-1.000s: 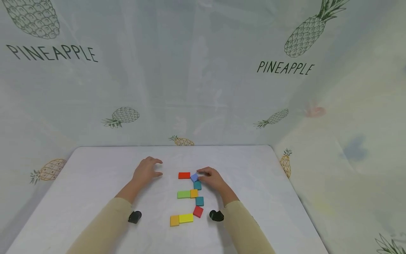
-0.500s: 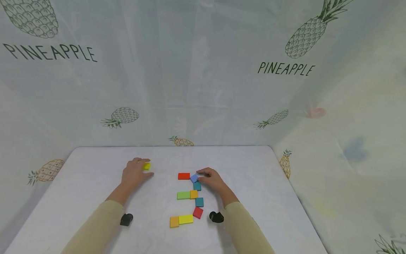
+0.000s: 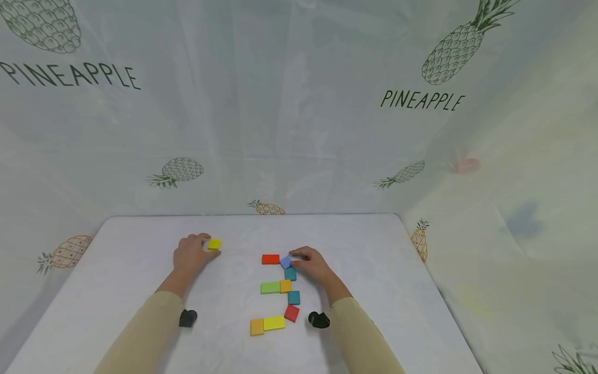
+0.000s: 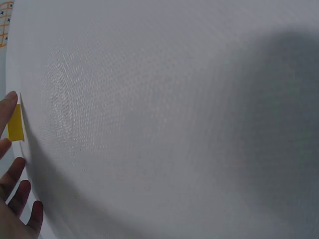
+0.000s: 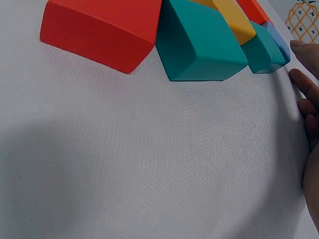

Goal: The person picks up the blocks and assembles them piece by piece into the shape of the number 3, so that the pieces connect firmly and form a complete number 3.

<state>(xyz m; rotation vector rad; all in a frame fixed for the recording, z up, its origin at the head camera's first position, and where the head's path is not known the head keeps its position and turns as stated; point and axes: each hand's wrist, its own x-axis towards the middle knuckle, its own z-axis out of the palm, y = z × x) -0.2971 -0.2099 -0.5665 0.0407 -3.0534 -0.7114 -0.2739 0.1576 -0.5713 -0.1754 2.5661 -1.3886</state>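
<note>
In the head view, my left hand (image 3: pixel 190 253) pinches a small yellow block (image 3: pixel 214 244) at the back left of the table, thumb at its near side and a finger at its far side. The left wrist view shows this yellow block (image 4: pixel 16 123) between the fingertips at the left edge. My right hand (image 3: pixel 314 263) pinches a tilted blue block (image 3: pixel 286 262) between thumb and index finger. That blue block stands between a red block (image 3: pixel 270 259) and a teal block (image 3: pixel 290 274). In the right wrist view the right fingers (image 5: pixel 305 82) appear beside the row's far end.
Below the teal block are a green block (image 3: pixel 270 288) and an orange one (image 3: pixel 285 286), then another teal block (image 3: pixel 294 297) and a tilted red block (image 3: pixel 291 313). A long yellow block (image 3: pixel 274 323) and an orange block (image 3: pixel 257 327) end the row. Pineapple-print cloth (image 3: pixel 299 130) hangs behind the white table (image 3: pixel 374 249).
My left hand has moved left and a little toward me; the small yellow block, out of sight at first, now shows between its fingertips. The right hand has stayed at the blue block.
</note>
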